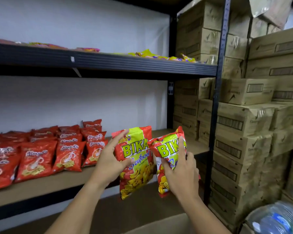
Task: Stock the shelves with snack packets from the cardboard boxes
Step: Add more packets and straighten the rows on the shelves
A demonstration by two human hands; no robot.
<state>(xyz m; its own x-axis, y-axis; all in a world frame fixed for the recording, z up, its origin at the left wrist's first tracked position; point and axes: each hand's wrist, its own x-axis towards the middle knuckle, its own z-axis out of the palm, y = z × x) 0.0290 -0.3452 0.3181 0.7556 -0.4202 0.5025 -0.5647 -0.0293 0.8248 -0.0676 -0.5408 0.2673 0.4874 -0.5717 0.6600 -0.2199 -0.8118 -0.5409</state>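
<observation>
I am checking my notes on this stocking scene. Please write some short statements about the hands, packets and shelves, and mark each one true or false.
1. Each hand holds a Bika packet: the left hand one Bika packet, the right hand a second packet. True.
2. The red packets lie on the top shelf. False: they are on the middle shelf.
3. Cardboard boxes are stacked right of the rack. True.
4. The top shelf is bare. False: flat yellow packets lie there.
</observation>
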